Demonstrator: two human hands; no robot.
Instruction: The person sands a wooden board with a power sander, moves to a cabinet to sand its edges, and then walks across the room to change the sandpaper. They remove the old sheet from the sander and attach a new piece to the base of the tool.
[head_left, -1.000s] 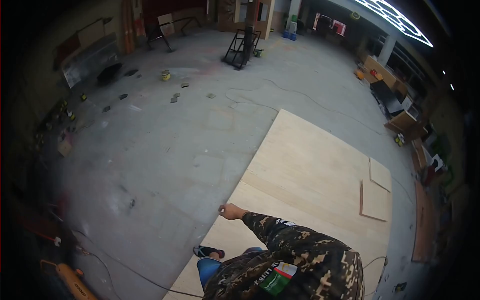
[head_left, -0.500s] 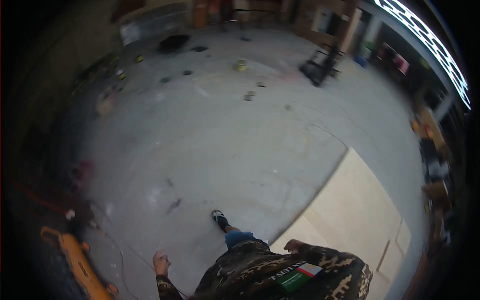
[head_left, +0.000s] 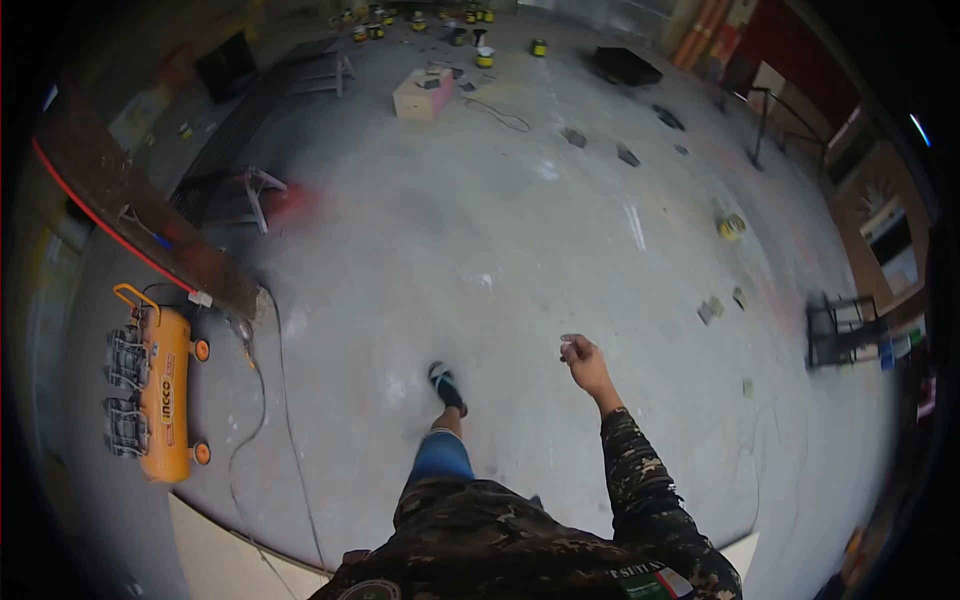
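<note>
My right hand [head_left: 588,368] is held out in front of me above the grey concrete floor [head_left: 480,240], its fingers curled together. A small pale bit shows at the fingertips, too small to name. The arm is in a camouflage sleeve [head_left: 640,470]. My left hand is out of sight; only the jacket front [head_left: 480,540] shows on that side. Below, one foot in a dark sandal [head_left: 447,388] is stepping on the floor, under blue shorts [head_left: 440,458].
At left stands an orange air compressor [head_left: 167,395], beside a brown post [head_left: 150,210] with a red hose. Cables trail over the floor. Ahead are a wooden box [head_left: 420,97], sawhorses [head_left: 258,200], paint cans [head_left: 485,57] and a black trolley [head_left: 843,332]. Pale board [head_left: 235,545] lies near my feet.
My view has swung left, bringing the compressor, post and box into full sight. My right hand has come forward, away from my body. My left hand has left the view.
</note>
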